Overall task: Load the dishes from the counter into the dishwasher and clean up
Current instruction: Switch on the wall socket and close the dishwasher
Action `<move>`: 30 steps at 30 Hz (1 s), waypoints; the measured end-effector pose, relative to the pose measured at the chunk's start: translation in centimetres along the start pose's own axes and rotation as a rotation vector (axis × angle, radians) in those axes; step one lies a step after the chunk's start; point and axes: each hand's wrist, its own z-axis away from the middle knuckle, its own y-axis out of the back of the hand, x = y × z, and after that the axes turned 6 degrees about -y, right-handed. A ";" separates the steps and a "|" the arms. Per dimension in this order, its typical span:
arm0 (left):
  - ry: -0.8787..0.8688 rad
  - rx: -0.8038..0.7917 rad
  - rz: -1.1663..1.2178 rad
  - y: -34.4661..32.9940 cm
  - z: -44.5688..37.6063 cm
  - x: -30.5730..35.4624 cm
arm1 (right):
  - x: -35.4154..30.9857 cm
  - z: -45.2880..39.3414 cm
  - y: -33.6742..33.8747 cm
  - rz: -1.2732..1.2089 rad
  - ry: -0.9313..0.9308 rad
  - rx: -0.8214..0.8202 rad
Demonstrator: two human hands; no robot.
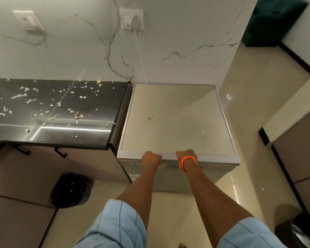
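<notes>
head view: the dishwasher [177,120] is seen from above, standing just beside the right end of the dark counter [57,111], with its door apparently closed and its interior hidden, so what it holds cannot be told. the left hand [151,159] and the right hand [186,156] are both placed at the front top edge of the appliance, fingers curled over what appears to be the upper lip of the door; the fingertips themselves are hidden behind the edge. an orange wrist band [186,162] is worn on the right wrist. no dishes are seen on the visible part of the counter; only scattered food scraps [43,104] are lying across it. the step in hand is judged to be working the door at its top edge. a slip is possible if the curled fingers lose the narrow lip, and the door could drop or slam if it is released unevenly by the two hands. a rack left protruding inside could block closure, though this cannot be checked. scraps could be swept to the floor if the counter is wiped toward its open edge. a dark bin [71,189] lined with a black bag is standing on the floor below the counter; pale flecks are seen in it. a power cable [140,56] is run down the wall behind the appliance.
</notes>
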 end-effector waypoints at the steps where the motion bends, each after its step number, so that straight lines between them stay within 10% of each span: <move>1: -0.039 0.002 -0.053 1.0 0.8 0.9 | -1.0 0.7 0.1 0.119 0.049 0.095; 13: -0.582 0.299 -0.340 10.4 -1.1 12.7 | -15.0 4.3 1.4 0.399 0.776 0.319; 30: -0.809 0.602 -0.403 20.2 -10.7 31.4 | -37.4 0.5 5.3 0.477 1.141 0.464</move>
